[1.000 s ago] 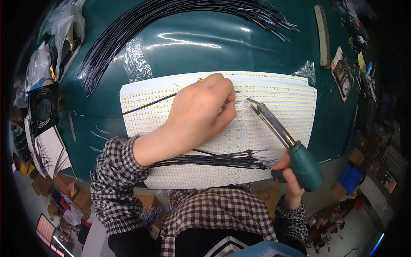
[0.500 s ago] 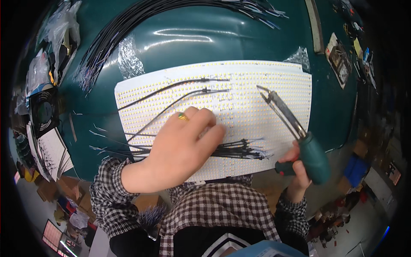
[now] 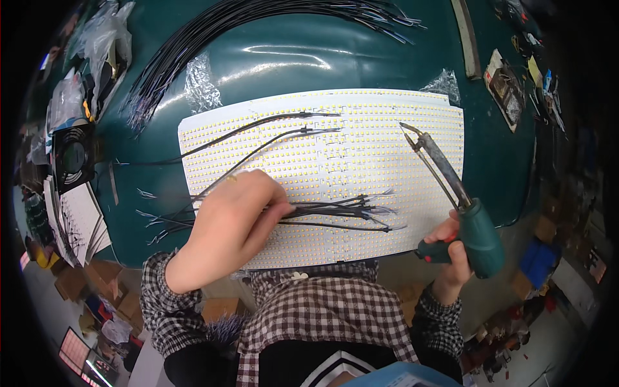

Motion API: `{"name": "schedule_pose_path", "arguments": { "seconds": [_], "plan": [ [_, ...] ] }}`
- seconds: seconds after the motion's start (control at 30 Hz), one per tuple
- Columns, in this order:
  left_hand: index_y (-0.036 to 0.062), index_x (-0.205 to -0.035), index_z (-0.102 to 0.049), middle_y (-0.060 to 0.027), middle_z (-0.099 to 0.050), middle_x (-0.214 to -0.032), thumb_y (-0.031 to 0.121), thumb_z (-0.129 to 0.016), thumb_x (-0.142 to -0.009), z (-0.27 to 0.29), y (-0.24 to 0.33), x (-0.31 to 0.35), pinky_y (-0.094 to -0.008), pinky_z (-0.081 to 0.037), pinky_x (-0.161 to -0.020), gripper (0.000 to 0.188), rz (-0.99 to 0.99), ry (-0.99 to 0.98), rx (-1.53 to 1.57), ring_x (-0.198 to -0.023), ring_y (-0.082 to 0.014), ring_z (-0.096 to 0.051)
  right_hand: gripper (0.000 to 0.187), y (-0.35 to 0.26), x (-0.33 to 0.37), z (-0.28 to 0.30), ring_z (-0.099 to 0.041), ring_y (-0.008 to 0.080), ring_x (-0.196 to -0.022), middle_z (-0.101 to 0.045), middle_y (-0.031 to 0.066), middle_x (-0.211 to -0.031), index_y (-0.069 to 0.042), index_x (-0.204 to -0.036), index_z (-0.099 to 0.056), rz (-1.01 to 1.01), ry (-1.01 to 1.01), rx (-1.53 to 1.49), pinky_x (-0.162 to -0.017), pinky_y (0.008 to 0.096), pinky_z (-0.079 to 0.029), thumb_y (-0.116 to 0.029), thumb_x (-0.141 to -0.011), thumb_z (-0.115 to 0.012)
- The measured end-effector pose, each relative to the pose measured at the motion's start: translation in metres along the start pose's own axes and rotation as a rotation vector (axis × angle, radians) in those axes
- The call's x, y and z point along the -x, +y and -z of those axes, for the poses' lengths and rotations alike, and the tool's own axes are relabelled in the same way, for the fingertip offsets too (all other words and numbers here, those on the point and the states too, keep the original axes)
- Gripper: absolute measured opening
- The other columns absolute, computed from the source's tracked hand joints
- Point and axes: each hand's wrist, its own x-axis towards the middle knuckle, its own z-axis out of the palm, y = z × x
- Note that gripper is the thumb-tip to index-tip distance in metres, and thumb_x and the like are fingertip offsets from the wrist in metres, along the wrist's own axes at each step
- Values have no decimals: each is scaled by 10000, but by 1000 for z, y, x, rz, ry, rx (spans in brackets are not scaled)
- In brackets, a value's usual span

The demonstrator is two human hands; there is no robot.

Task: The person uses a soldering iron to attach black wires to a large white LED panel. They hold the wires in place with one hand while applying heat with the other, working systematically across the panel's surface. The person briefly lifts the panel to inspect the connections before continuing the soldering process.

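A white LED board (image 3: 400,168), covered in rows of small yellow chips, lies in front of me. Over its near part, my left hand (image 3: 225,222) pinches black wires from a small bundle (image 3: 338,210) between thumb and fingertips; how many it grips is hidden. The wires' stripped ends fan out on both sides of the hand. Two separate black wires (image 3: 255,121) cross the board's far left, their tips near its middle. My right hand (image 3: 453,261) is closed round the green handle of a soldering gun (image 3: 482,240), whose tip points up and left above the board's right side.
A thick bundle of black wires (image 3: 213,40) curves across the far side of the green table. A small black fan (image 3: 72,158), papers (image 3: 84,216) and plastic bags (image 3: 103,39) sit at the left. A stained flat block (image 3: 505,87) and a strip (image 3: 465,39) lie far right.
My left hand has moved left and slightly nearer me, drawing back along the small wire bundle, whose wires have spread. The soldering gun has shifted only slightly.
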Motion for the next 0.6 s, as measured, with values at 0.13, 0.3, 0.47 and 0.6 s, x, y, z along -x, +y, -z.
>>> {"name": "schedule_pose_path", "arguments": {
  "seconds": [0.13,0.3,0.47,0.6],
  "plan": [
    [7,-972,-606,-126,-673,-910,24,-694,-976,1,5,0,-371,-535,-751,90,78,-31,201,-860,-319,-694,663,-3,-2,-5,-698,227,-813,-707,123,-930,100,-1397,-560,-9,37,36,-738,362,-582,-310,-916,-760],
    [1,-1115,-530,-148,-723,-892,83,-575,-1089,-14,-9,7,-368,-570,-679,98,341,145,465,-784,-332,-737,666,-1,-6,-4,-694,232,-799,-707,131,-931,121,-1388,-555,19,38,-14,-739,370,-586,-299,-914,-759],
    [28,-1066,-582,-128,-685,-968,57,-659,-999,-8,-9,13,-420,-534,-688,107,190,60,-122,-837,-343,-692,658,1,-7,-2,-695,237,-800,-705,132,-947,125,-1391,-553,22,52,-30,-740,376,-591,-288,-921,-757],
    [54,-1117,-657,-120,-648,-1114,-6,-755,-863,-5,0,8,-420,-503,-767,279,20,229,-524,-967,-344,-653,653,-2,-7,-4,-692,234,-795,-701,125,-937,124,-1387,-557,8,45,-14,-740,374,-590,-287,-922,-758]
  ]
}}
